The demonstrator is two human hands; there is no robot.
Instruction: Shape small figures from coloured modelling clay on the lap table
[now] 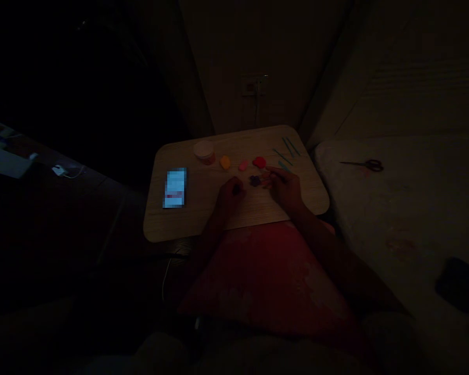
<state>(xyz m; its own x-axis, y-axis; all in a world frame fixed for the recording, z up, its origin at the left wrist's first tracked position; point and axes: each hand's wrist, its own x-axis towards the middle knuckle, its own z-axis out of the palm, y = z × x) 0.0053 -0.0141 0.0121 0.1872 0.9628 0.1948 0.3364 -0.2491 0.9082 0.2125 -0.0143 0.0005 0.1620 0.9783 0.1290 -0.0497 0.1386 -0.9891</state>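
Observation:
The room is very dark. On a small wooden lap table (203,219) lie lumps of modelling clay: an orange lump (225,162), a pink lump (243,166), a red lump (259,162) and a dark purple lump (255,180). My left hand (230,191) rests curled on the table just left of the purple lump; what it holds, if anything, is hidden in the dark. My right hand (283,183) is closed in a pinch on a thin teal stick, its tip near the purple lump.
A lit phone (175,188) lies on the table's left part. A small tub (204,151) stands at the back, several teal sticks (287,150) at the back right. Scissors (365,165) lie on the bed to the right. A red cushion (273,276) covers my lap.

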